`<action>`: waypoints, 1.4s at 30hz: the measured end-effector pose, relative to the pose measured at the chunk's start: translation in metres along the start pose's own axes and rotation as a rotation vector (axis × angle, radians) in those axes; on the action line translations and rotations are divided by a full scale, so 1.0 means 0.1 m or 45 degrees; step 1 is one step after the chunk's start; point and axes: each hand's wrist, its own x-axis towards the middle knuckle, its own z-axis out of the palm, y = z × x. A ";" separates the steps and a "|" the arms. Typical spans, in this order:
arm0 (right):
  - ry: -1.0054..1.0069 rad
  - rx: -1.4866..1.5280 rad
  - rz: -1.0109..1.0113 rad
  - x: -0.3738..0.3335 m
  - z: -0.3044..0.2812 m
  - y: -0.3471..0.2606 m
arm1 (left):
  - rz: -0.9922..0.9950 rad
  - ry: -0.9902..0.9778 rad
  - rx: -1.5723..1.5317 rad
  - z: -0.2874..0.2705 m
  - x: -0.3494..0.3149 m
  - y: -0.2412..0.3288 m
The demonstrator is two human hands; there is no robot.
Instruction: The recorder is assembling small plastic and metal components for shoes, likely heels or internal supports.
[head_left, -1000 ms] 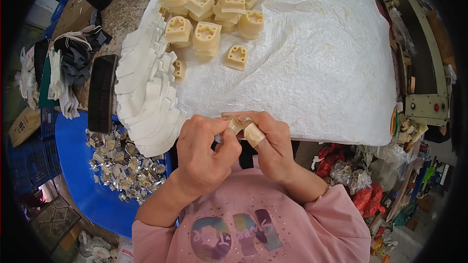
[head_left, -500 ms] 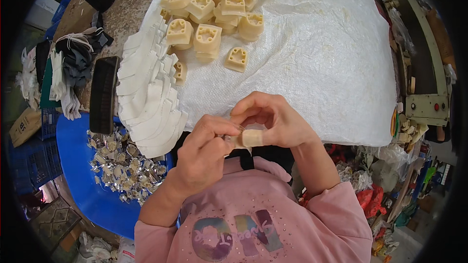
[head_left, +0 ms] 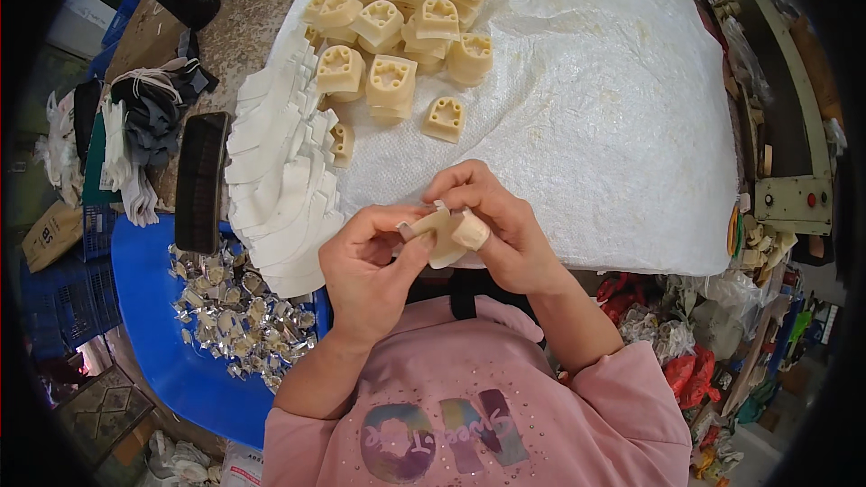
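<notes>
My right hand [head_left: 505, 239] is closed around a small cream shoe heel [head_left: 470, 232], held between thumb and fingers in front of my body. A thin, pale cover piece [head_left: 444, 251] stands out from the heel's left side. My left hand [head_left: 374, 261] pinches that piece between thumb and fingers; part of it is curled over at the top. Beyond my hands, a single cream heel [head_left: 444, 117] lies on the white woven sheet [head_left: 595, 144]. Farther off is a heap of similar heels [head_left: 391, 81], showing hollows and small holes. Overlapping white cut pieces [head_left: 284, 198] lie in a long row to the left.
At lower left, a blue basin [head_left: 140, 307] holds many silvery pieces [head_left: 239, 316]. A long dark brush-like object [head_left: 200, 182] lies beside the white pieces. Dark and white cloths [head_left: 144, 126] sit at far left. A pale green machine [head_left: 794, 203] stands at right, above piled scraps.
My left hand has turned its grip, and the pale cover piece now shows more fully, spread beside the heel. My right hand has tilted the heel. The whole view has shifted slightly.
</notes>
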 end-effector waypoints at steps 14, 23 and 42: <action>0.140 -0.494 -0.194 0.00 0.03 -0.04 | 0.198 -0.042 0.506 0.05 0.02 0.06; 0.001 0.299 0.255 0.06 -0.14 -0.12 | 0.869 -0.161 0.903 -0.10 0.14 0.05; 0.017 -0.340 -0.260 -0.04 0.09 -0.02 | -0.185 -0.418 -0.037 -0.03 -0.06 -0.01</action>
